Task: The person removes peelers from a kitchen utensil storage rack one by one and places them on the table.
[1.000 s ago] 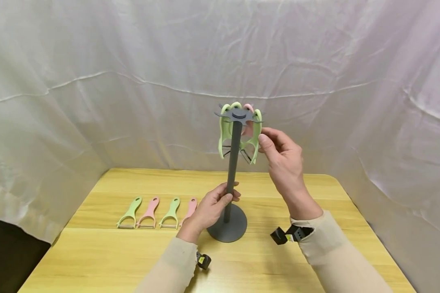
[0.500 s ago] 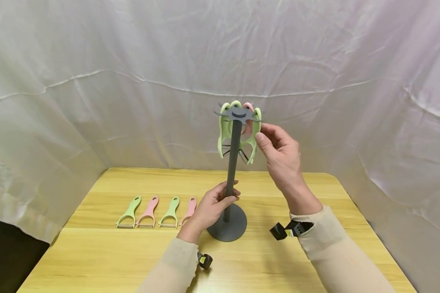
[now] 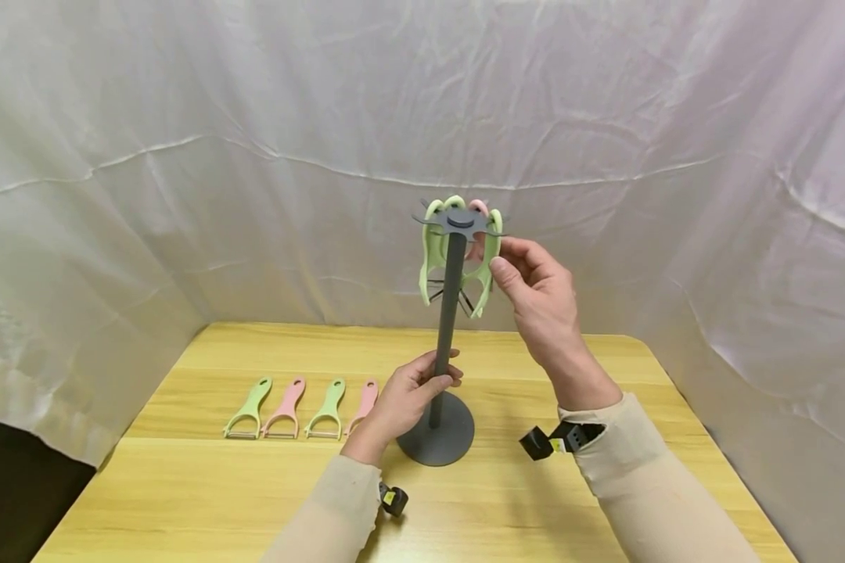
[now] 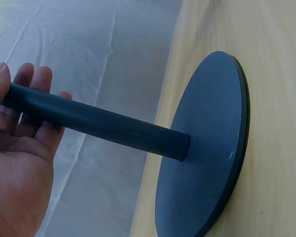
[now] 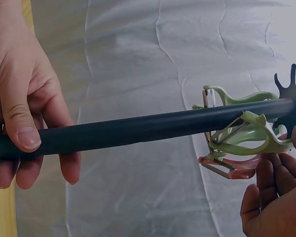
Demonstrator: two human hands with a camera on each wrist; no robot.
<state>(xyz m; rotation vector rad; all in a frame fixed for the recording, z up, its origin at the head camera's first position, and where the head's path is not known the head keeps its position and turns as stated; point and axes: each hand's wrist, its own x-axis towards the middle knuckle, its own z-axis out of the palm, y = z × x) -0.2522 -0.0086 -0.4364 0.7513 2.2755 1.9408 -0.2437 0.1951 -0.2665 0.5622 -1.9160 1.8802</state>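
Observation:
My left hand grips the pole of a dark grey stand, thumb in front and fingers behind; the left wrist view shows the pole rising from its round base. At the top of the stand, a green peeler hangs from a hook on the right. My right hand pinches this peeler's handle between thumb and fingers. Other green peelers and a pink peeler hang around the hooked top. The pink one is partly hidden behind the green one.
Several peelers lie in a row on the wooden table to the left, including a green peeler and a pink peeler. My left forearm partly covers the rightmost pink one. A pale curtain stands behind the table.
My right hand has shifted slightly left, and the lower end of the green peeler it pinches has swung a little toward the pole. My left hand has stayed on the pole.

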